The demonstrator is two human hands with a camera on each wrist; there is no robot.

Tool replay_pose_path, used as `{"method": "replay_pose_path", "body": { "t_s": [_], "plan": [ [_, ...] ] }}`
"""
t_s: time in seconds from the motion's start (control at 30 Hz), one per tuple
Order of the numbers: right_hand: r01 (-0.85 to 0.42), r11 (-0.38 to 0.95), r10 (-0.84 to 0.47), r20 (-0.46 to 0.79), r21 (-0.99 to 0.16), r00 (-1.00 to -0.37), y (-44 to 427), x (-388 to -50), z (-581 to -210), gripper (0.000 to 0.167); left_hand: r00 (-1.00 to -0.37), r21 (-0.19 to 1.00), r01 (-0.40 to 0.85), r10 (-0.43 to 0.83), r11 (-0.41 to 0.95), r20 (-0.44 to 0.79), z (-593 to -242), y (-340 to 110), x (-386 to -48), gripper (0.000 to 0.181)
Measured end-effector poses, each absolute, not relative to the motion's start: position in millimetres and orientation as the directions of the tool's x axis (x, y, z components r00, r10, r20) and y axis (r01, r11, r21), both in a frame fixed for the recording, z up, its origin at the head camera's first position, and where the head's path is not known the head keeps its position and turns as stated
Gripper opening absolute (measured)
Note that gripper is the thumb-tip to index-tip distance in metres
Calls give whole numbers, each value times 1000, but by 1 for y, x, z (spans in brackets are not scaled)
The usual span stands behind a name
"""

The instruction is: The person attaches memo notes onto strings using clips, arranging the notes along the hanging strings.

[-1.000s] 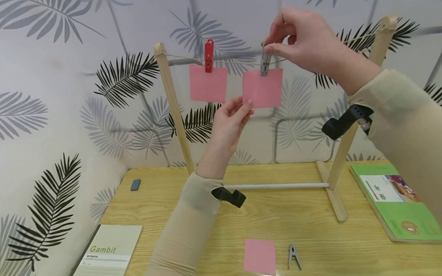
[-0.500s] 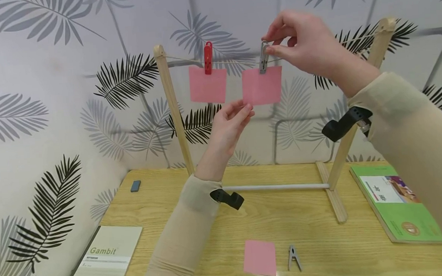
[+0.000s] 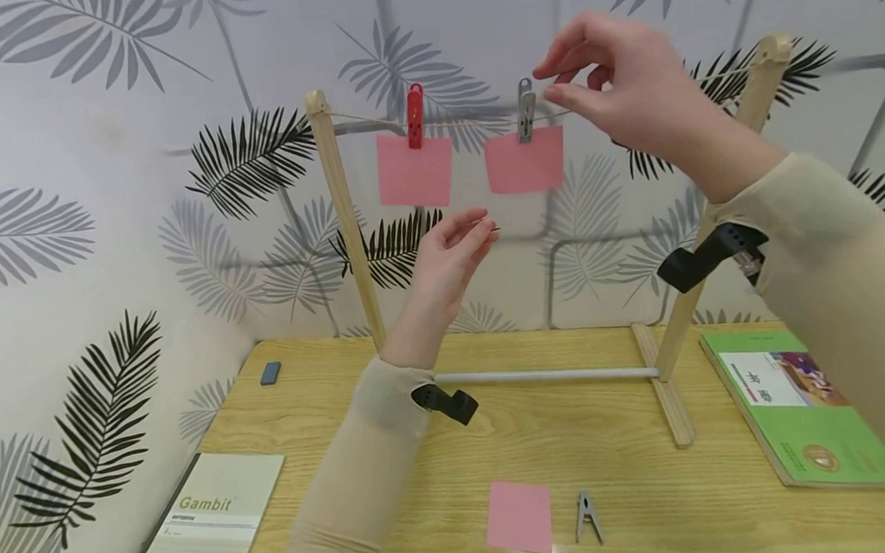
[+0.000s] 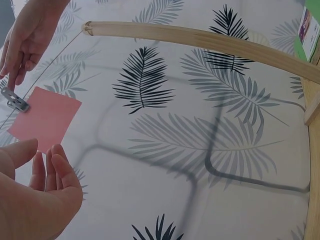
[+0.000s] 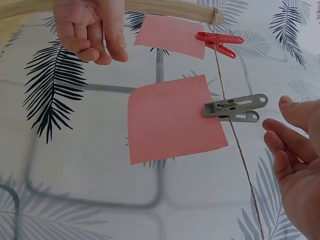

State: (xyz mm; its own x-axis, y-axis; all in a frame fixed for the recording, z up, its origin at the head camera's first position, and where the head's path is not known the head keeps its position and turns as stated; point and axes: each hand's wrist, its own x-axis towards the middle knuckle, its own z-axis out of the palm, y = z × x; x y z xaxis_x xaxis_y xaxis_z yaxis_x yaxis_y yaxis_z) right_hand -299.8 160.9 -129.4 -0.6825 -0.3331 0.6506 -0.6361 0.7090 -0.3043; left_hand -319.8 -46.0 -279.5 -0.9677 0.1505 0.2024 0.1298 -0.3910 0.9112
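A grey clothespin (image 3: 526,112) clips a pink paper square (image 3: 525,162) to a string (image 3: 472,123). Left of it a red clothespin (image 3: 415,115) fastens another pink paper (image 3: 415,171) to the same string. Just right of the grey clothespin is my right hand (image 3: 623,79), its thumb and fingers apart and holding nothing; the right wrist view shows a gap between them and the clothespin. My left hand (image 3: 452,255) hovers below the papers, fingers loosely bent around nothing. On the table lie a third pink paper (image 3: 519,518) and a second grey clothespin (image 3: 588,517).
The string spans two wooden posts (image 3: 756,97), joined low down by a white rod (image 3: 545,375). A green book (image 3: 812,449) lies at the right of the table, a Gambit notebook (image 3: 207,514) at the left. A small blue block (image 3: 271,373) sits near the back left.
My right hand has let go of the grey clothespin and moved slightly right. My left hand has released the paper's lower corner and dropped down and left. The clipped paper now hangs freely.
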Motion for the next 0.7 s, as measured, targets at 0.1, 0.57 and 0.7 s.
{"method": "replay_pose_path", "body": {
  "t_s": [0.1,0.57,0.7],
  "plan": [
    [-654,699,-341,668,-290,-661,164,-296,-131,30,-968,916,126,154,-381,198,-282,-49,-320,31],
    [-675,690,-371,674,-260,-639,180,-274,-147,30,-975,947,132,134,-292,177,-295,-63,-312,26],
    [-682,685,-377,676,-256,-633,184,-268,-154,31,-974,952,136,140,-273,180,-297,-65,-311,26]
  ]
}}
